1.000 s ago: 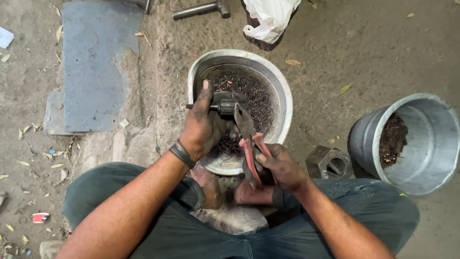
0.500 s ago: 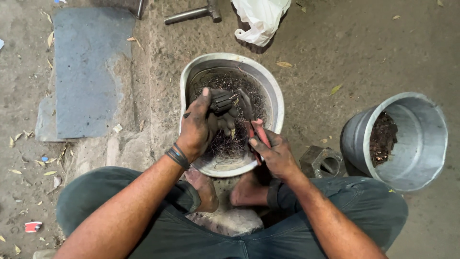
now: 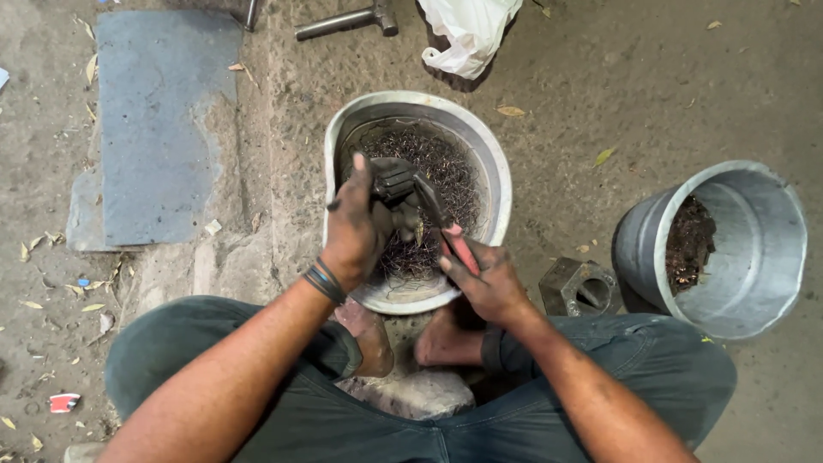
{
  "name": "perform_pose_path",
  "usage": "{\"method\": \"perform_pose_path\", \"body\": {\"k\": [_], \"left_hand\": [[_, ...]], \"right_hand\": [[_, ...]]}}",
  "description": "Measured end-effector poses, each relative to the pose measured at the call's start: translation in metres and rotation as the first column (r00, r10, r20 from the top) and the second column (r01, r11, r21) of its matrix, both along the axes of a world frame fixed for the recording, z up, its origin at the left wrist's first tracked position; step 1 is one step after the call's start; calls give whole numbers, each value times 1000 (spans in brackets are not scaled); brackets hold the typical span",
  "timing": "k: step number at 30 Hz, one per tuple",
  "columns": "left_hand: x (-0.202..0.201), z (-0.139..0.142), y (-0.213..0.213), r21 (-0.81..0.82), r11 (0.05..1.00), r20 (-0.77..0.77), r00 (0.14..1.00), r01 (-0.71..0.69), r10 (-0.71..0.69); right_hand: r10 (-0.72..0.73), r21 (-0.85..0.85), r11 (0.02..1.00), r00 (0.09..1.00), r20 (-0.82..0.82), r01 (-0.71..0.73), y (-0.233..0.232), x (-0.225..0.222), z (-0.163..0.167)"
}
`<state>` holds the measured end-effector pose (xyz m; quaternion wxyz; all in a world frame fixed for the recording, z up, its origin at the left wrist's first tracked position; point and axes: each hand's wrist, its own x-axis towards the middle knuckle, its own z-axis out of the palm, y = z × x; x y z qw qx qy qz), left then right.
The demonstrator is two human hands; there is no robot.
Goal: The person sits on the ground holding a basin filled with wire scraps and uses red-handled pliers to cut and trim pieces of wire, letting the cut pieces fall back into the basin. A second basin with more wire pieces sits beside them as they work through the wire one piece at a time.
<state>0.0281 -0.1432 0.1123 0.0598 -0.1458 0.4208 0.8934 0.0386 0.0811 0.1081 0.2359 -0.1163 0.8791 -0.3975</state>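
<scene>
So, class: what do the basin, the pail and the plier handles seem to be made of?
Basin: probably aluminium, dull grey, dented rim. Pail: likely galvanised steel, matte silver sheen. Plier handles in the right hand: red grips, probably plastic or rubber.

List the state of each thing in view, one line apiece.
Left hand: gripping a dark metal part over the basin.
Right hand: closed on red-handled pliers.
Basin: holding wiry scrap.
Bucket: tilted, partly filled.
Hammer: lying on the ground.
</scene>
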Motion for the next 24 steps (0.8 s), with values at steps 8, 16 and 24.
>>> {"method": "perform_pose_path", "body": {"k": [8, 16, 24], "left_hand": [[-5, 8, -22, 333, 932, -50, 990, 143, -134], [-3, 9, -25, 296, 924, -179, 964, 242, -195], [-9, 18, -22, 271, 950, -86, 987, 153, -134]], "right_hand": [[390, -733, 560, 657, 645, 386, 16, 9, -2], [423, -757, 593, 693, 584, 275, 21, 1, 4], [290, -674, 710, 789, 542, 203, 26, -8, 6]]}}
